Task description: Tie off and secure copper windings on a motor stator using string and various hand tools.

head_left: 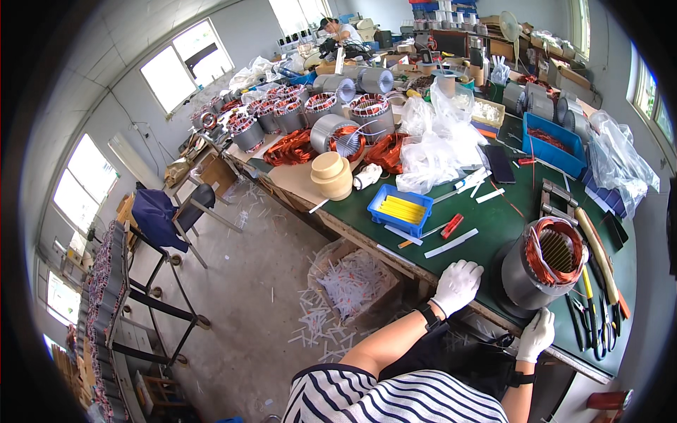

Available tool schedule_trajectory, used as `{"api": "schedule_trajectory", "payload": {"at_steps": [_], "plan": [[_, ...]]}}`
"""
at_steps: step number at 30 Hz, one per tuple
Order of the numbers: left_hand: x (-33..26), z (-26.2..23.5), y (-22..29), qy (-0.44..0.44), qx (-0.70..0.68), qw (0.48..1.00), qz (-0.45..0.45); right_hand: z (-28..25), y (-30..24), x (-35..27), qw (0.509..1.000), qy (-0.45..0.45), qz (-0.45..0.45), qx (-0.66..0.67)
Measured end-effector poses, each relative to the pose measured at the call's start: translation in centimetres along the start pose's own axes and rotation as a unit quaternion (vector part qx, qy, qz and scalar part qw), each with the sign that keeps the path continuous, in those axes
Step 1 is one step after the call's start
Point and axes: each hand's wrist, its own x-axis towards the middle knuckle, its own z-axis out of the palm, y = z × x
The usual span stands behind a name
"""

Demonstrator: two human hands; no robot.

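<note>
A grey motor stator (522,278) with copper windings round its bore stands upright at the near right of the green table. My right hand (536,337), in a white glove, is at the table's front edge by the stator's base. Its fingers are curled together; what they hold, if anything, is hidden. My left hand (457,285), also gloved, rests at the edge to the left of the stator. Its fingers are loosely stretched out with nothing visible in them. Beyond it lie a white strip (451,242) and a small red-handled cutter (452,225).
Pliers and scissors (599,321) lie right of the stator, beside a hammer-like tool (596,254). A blue bin (400,209) holds yellow strips. Several wound stators (289,113) and plastic bags (434,148) crowd the far side. Paper scraps (352,282) fill a floor box. Another person (340,32) sits far back.
</note>
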Motion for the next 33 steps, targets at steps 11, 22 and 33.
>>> {"api": "schedule_trajectory", "payload": {"at_steps": [11, 22, 33], "plan": [[0.04, -0.09, 0.05, -0.003, 0.0, 1.0, 0.002, -0.03, -0.02, -0.01, 1.0, 0.001, 0.004, 0.006], [0.1, -0.04, 0.06, -0.005, 0.003, 1.0, -0.002, -0.14, -0.09, 0.05, 1.0, -0.001, 0.001, 0.001], [0.0, 0.04, -0.01, 0.002, 0.0, 1.0, 0.003, -0.2, -0.15, -0.06, 1.0, 0.005, -0.003, 0.005]]}}
